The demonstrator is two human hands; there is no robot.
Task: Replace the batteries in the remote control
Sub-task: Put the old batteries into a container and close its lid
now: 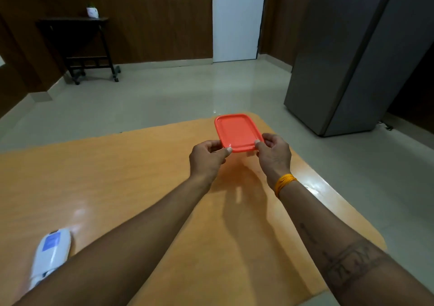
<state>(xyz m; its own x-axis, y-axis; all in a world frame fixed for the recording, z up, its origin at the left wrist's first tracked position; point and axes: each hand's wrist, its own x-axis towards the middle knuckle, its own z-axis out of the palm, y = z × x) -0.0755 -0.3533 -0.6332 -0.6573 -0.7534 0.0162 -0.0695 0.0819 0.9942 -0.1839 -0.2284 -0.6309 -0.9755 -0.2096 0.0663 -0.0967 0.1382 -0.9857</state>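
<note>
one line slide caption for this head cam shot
Both hands, left and right, hold an orange lid above the table; remote lies aside.

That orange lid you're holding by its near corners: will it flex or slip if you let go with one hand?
Probably light: the orange lid stays level pinched only at its near edge by left hand and right hand. Thin plastic, so some flex is likely. Its glossy surface may slip in a one-handed grip.

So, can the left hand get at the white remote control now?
Probably not at once: the left hand and right hand both hold the orange lid. The remote control lies uncovered beside the left forearm.
</note>
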